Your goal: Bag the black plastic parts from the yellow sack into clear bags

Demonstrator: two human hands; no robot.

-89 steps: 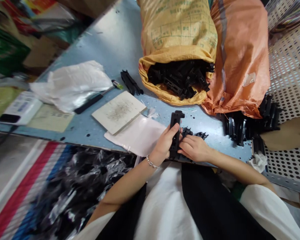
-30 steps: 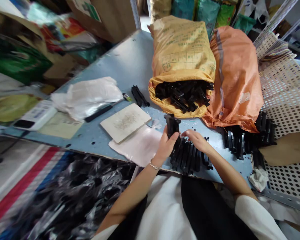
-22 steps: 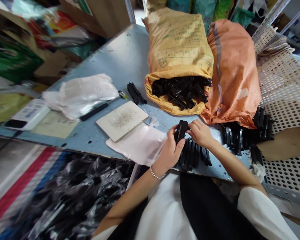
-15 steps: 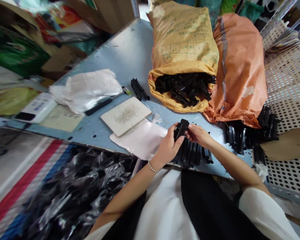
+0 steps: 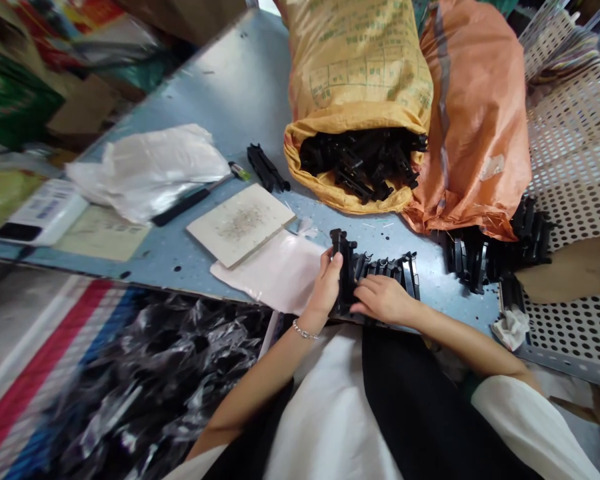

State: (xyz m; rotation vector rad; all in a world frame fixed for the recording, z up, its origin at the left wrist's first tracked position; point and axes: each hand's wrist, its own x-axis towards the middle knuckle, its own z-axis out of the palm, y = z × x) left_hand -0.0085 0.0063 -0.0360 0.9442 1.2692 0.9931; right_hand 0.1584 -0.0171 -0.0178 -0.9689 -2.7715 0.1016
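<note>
My left hand (image 5: 326,287), a bracelet at its wrist, grips a long black plastic part (image 5: 343,257) standing at the left end of a row. The rest of that row of similar black plastic parts (image 5: 409,273) lies side by side on the blue table close to my body. My right hand (image 5: 384,299) rests over the near side of the row, its fingers bent together and pointing left. Whatever is under those fingertips is hidden.
A yellow sack (image 5: 360,80), its mouth full of black parts, lies beyond my hands beside an orange sack (image 5: 475,120). On the left are a pale board (image 5: 241,223), a white plastic bag (image 5: 160,167) and a black-handled tool (image 5: 183,205). A perforated panel (image 5: 570,320) borders the right.
The black part my left hand holds has come down from above the row to its left end. My right hand has let go of it and moved down over the row. The view has shifted slightly.
</note>
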